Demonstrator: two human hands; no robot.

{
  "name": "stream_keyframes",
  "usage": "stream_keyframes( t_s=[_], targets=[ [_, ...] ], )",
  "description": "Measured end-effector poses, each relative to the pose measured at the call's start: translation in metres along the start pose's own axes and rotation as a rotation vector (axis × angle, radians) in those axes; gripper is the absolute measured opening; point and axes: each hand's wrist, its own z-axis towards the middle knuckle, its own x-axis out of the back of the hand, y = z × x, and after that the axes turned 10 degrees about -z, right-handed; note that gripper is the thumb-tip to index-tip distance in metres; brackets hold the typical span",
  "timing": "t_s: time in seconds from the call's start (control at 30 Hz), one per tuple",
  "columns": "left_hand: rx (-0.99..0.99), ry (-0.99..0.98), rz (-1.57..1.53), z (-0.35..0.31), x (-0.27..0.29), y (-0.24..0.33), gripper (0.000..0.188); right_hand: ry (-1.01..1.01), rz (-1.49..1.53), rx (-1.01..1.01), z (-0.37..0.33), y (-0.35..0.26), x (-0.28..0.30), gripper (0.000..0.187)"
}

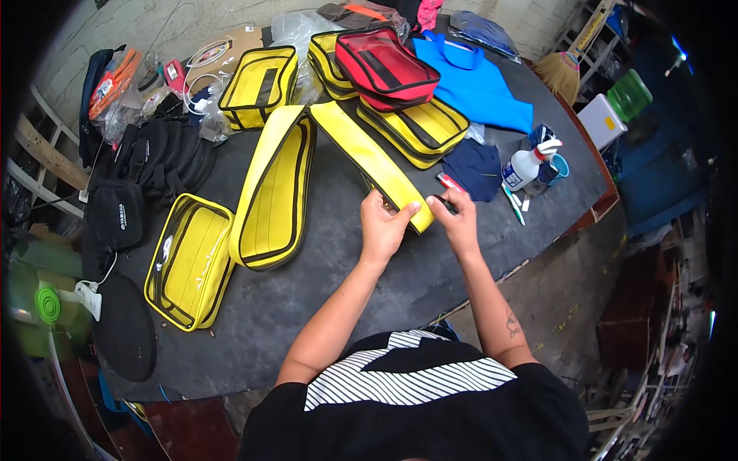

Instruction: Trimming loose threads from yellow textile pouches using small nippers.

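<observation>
Over the black table (307, 330), the left hand (384, 224) pinches a yellow strip (370, 152) near its end; the right hand (458, 221) pinches a small dark item (449, 204) alongside. Apparent step: working that end; next requires steady alignment.

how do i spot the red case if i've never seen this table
Start with the big dark table. Toward its far edge, just left of the flat blue bag, look for the yellow cases grouped together. The red case, with black trim, lies on top of them, the only red one among yellow.
</observation>
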Motion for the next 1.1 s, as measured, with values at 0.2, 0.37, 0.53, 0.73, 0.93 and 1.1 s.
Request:
stream_keyframes(
  t_s=[0.2,0.37,0.53,0.73,0.93,1.1],
  targets=[
    [-0.001,0.001,0.048,0.000,0.000,0.000,0.020,0.213,-0.393,0.209,-0.007,-0.029,0.012,0.026],
    [0.005,0.005,0.027,0.000,-0.001,-0.001,0.020,0.286,-0.583,0.308,-0.010,-0.042,0.017,0.027],
    [-0.004,-0.001,0.001,0.000,-0.002,0.000,0.021,0.324,-0.615,0.255,-0.012,-0.040,0.016,0.028],
    [0.001,-0.021,0.017,0.000,0.000,0.001,0.021,0.324,-0.648,0.370,-0.010,-0.045,0.022,0.027],
    [0.036,-0.023,0.019,0.000,-0.001,0.001,0.021,0.305,-0.707,0.417,-0.005,-0.050,0.028,0.029],
    [0.041,-0.038,0.055,-0.001,0.000,0.001,0.021,0.195,-0.678,0.408,0.004,-0.053,0.033,0.029]
  ],
)
